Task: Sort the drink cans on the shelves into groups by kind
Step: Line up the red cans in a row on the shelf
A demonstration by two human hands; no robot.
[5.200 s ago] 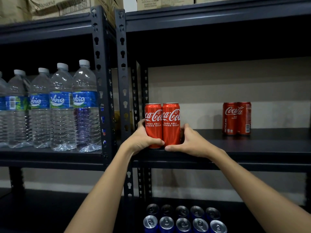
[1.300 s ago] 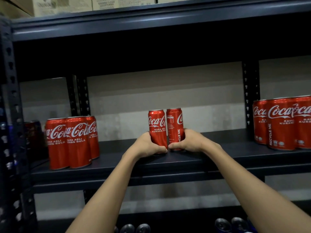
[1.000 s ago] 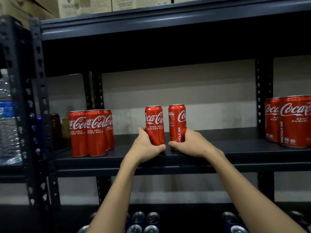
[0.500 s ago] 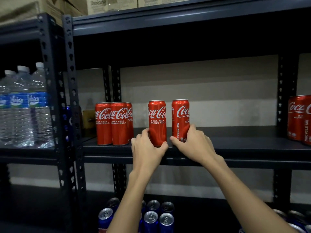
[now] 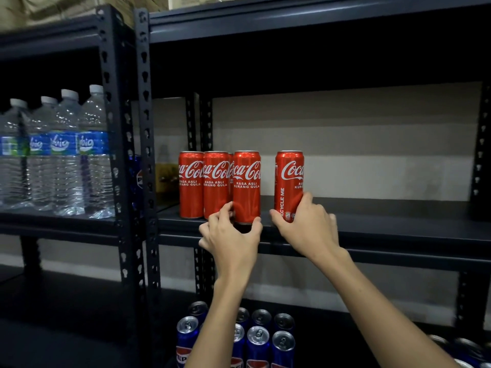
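Observation:
On the dark middle shelf (image 5: 385, 232) stand red Coca-Cola cans. My left hand (image 5: 231, 240) grips the base of one red can (image 5: 246, 181), which sits right against a small group of red cans (image 5: 203, 181) at the shelf's left end. My right hand (image 5: 305, 224) grips the lower part of another red can (image 5: 289, 179), standing a short gap to the right. Both held cans are upright at the shelf's front edge.
Blue Pepsi cans (image 5: 263, 338) stand in rows on the shelf below. Water bottles (image 5: 61, 155) fill the neighbouring rack on the left, behind perforated black uprights (image 5: 144, 155). A blue can (image 5: 138, 176) shows partly between the racks. The middle shelf runs bare to the right.
Both hands carried their red cans leftward along the shelf. The left-hand can now sits against the left group; the gap between the two held cans has widened.

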